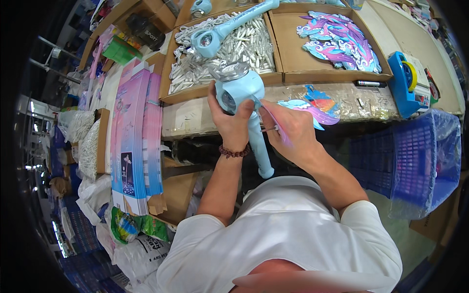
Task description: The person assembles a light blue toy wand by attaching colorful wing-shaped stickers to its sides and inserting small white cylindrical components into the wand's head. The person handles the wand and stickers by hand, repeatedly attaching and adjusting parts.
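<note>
My left hand (227,124) is wrapped round the round head of a light-blue plastic toy wand (251,85), whose handle hangs down toward my lap. Clear plastic (232,72) covers the top of the head. Against the side of the wand, my right hand (295,132) pinches a thin pink-and-purple wing-shaped piece (285,138); its fingers partly hide it. A small pale pin-like part shows by those fingers, too small to name. Just beyond my right hand, a similar decorated piece (325,116) lies at the bench edge.
Ahead, one cardboard box (222,90) holds white tubes and another wand (234,24). Beside it, a second box (288,53) holds wing pieces (342,44). A black marker (370,84) and blue tape dispenser (403,85) sit right; flat printed cartons (129,141) stand left. A blue basket (410,156) is at right.
</note>
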Available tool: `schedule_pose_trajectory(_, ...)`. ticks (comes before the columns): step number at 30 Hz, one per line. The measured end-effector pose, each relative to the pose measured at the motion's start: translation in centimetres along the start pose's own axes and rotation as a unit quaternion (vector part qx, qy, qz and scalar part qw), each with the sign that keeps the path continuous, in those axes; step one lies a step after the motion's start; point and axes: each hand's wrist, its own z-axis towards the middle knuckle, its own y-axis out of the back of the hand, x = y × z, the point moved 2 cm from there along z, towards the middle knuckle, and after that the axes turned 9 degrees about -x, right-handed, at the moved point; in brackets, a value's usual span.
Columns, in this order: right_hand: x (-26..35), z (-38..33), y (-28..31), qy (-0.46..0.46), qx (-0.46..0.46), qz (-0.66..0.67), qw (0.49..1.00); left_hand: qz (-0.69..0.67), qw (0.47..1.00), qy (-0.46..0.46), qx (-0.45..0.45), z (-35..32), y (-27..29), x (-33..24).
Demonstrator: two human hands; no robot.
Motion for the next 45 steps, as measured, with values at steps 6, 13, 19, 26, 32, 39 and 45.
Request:
schedule_pose_trajectory(6, 0.6, 0.0, 2.2, -0.016, -0.025, -0.013, 0.999, -0.010, 1.000, -0.028, -0.001, 0.9, -0.7, -0.2)
schedule_pose_trajectory(13, -4.8, 1.4, 6.5, -0.280, -0.063, 0.100, 0.953, -0.115, 0.990, 0.043, 0.072, 4.6, 3.3, 0.4)
schedule_pose_trajectory(19, -13.9, 7.1, 7.4, -0.409, 0.014, 0.026, 0.912, -0.197, 0.947, 0.209, 0.145, 3.8, 2.8, 2.0)
schedule_pose_trajectory(26, -13.7, 3.8, 6.5, -0.374, 0.003, 0.019, 0.927, -0.331, 0.901, 0.235, 0.153, 3.6, 3.3, 3.3)
schedule_pose_trajectory(32, -6.5, -1.5, -0.6, -0.338, 0.209, 0.188, 0.898, -0.507, 0.780, 0.239, 0.278, 4.3, 1.8, 4.1)
schedule_pose_trajectory(39, -4.9, -5.4, -4.1, -0.381, 0.312, 0.267, 0.828, -0.447, 0.812, 0.299, 0.226, 3.5, 2.0, 4.3)
schedule_pose_trajectory(45, -3.7, -4.7, -3.1, -0.391, 0.262, 0.133, 0.872, -0.140, 0.956, 0.190, 0.173, 1.5, 2.7, 3.4)
